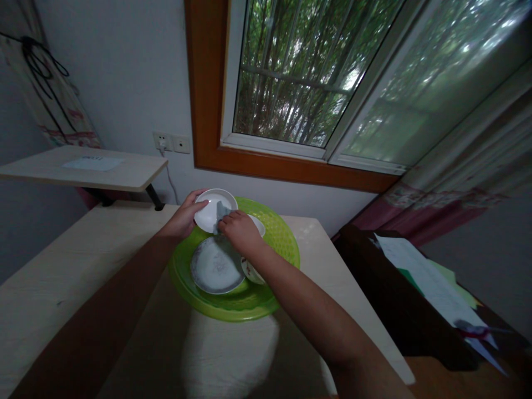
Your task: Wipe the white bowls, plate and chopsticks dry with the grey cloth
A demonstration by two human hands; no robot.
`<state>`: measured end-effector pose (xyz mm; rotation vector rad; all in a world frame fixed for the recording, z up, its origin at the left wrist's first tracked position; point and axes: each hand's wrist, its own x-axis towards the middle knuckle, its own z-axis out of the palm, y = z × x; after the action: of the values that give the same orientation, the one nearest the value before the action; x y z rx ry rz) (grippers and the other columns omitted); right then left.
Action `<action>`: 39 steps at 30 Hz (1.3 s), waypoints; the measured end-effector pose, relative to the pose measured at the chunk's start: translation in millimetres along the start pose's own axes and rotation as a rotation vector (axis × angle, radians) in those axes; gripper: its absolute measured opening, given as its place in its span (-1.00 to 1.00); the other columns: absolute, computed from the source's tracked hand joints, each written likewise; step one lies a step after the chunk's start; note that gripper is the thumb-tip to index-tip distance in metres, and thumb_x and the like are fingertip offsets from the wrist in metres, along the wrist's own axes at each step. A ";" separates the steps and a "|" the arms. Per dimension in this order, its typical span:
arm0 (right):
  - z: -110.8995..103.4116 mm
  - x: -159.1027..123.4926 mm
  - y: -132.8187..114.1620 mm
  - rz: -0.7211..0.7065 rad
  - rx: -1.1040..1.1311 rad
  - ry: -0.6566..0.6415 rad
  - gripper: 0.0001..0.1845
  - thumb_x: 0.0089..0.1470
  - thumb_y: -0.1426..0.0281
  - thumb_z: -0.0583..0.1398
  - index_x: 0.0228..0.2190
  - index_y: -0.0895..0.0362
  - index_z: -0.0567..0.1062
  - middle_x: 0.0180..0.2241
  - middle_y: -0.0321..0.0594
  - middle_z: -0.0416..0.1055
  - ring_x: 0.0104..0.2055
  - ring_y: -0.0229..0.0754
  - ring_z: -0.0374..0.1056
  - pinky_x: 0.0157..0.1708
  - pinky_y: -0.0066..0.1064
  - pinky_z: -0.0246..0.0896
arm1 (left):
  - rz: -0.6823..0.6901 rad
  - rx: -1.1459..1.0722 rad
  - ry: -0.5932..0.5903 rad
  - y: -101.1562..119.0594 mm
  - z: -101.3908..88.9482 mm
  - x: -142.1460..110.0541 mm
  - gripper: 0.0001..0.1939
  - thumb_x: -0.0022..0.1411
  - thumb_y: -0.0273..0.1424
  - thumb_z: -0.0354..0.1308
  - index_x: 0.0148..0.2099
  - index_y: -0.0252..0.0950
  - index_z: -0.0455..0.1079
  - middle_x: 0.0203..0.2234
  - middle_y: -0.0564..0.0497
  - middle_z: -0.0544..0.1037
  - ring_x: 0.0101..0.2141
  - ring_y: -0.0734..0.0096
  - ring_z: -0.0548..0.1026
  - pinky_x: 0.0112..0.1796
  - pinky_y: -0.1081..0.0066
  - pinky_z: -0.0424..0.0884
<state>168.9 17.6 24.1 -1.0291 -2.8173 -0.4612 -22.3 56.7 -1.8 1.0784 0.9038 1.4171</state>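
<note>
My left hand [185, 217] grips a small white dish [210, 208] by its left rim and holds it tilted above a round green basin [286, 244]. A grey cloth [221, 214] is pressed against the dish's face by my right hand [238, 230], whose fingers are closed on it. In the basin lies a larger patterned plate [216, 266]. A white bowl [252, 271] shows partly under my right forearm, and another white rim [258, 224] peeks out behind the right hand.
The basin stands on a pale wooden table [83, 266]. A raised shelf board [83, 166] sits at the back left, below a wall socket [164, 141]. A window is behind. A dark side table with papers [428, 282] stands to the right.
</note>
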 end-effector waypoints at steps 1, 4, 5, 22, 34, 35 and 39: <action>0.0 -0.6 3.3 0.007 -0.011 0.001 -0.80 0.34 0.45 0.16 -0.17 0.22 0.60 -0.16 0.00 0.60 -0.05 0.01 0.45 0.05 -0.18 0.27 | -0.018 -0.013 0.014 -0.6 -1.2 1.0 -0.43 0.06 -0.34 0.36 0.13 -0.22 0.37 -0.16 -0.03 0.57 -0.27 0.34 0.53 -0.31 0.45 0.41; 0.7 -1.2 9.8 0.031 -0.037 0.024 -0.79 0.34 0.46 0.16 -0.18 0.23 0.61 -0.14 0.00 0.60 -0.01 -0.03 0.43 0.26 -0.16 0.10 | -0.077 -0.032 0.037 -3.0 -3.7 3.0 -0.45 0.01 -0.36 0.37 0.07 -0.22 0.36 -0.31 0.04 0.55 -0.36 0.34 0.52 -0.38 0.46 0.37; 1.3 -1.1 10.6 0.036 -0.042 0.032 -0.79 0.34 0.46 0.15 -0.17 0.23 0.61 -0.14 -0.01 0.61 0.00 -0.03 0.43 0.31 -0.15 0.04 | -0.086 -0.037 0.039 -3.6 -3.9 3.3 -0.48 0.02 -0.35 0.37 0.05 -0.22 0.36 -0.33 0.04 0.54 -0.37 0.34 0.51 -0.38 0.47 0.37; 14.8 4.0 -12.5 -0.084 0.067 0.014 -0.68 0.43 0.46 0.03 0.09 0.27 0.44 -0.06 0.07 0.57 -0.07 -0.04 0.50 -0.11 -0.25 0.38 | -0.010 -0.035 -0.014 -1.6 0.1 -1.1 -0.55 0.26 -0.20 0.28 0.16 -0.19 0.39 -0.13 -0.06 0.55 -0.24 0.32 0.52 -0.29 0.46 0.42; 18.2 4.4 -4.7 0.073 -0.012 0.058 -0.74 0.31 0.54 0.13 -0.13 0.33 0.62 -0.08 0.16 0.59 0.02 0.01 0.48 0.31 -0.06 0.07 | 0.005 0.036 0.040 0.5 6.5 -0.6 -0.56 0.23 -0.19 0.28 0.10 -0.24 0.38 -0.29 0.00 0.53 -0.39 0.38 0.46 -0.42 0.48 0.32; 20.3 4.1 -4.6 0.093 -0.026 0.073 -0.73 0.31 0.53 0.12 -0.12 0.34 0.62 -0.05 0.19 0.58 0.05 0.02 0.46 0.35 -0.04 0.02 | 0.007 0.043 0.034 0.4 6.8 -0.9 -0.56 0.23 -0.19 0.28 0.10 -0.25 0.38 -0.28 0.00 0.53 -0.38 0.38 0.46 -0.41 0.48 0.33; 24.1 3.6 -6.1 0.095 -0.065 0.081 -0.70 0.32 0.53 0.10 -0.10 0.37 0.61 -0.04 0.21 0.57 0.08 0.04 0.45 0.36 -0.04 0.00 | 0.006 0.057 0.025 0.0 6.8 -2.4 -0.58 0.26 -0.21 0.25 0.10 -0.25 0.37 -0.24 -0.02 0.54 -0.36 0.38 0.46 -0.39 0.48 0.33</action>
<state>162.3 23.1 0.5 -1.1245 -2.6851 -0.5745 -15.8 54.1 0.0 1.1086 0.9647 1.4204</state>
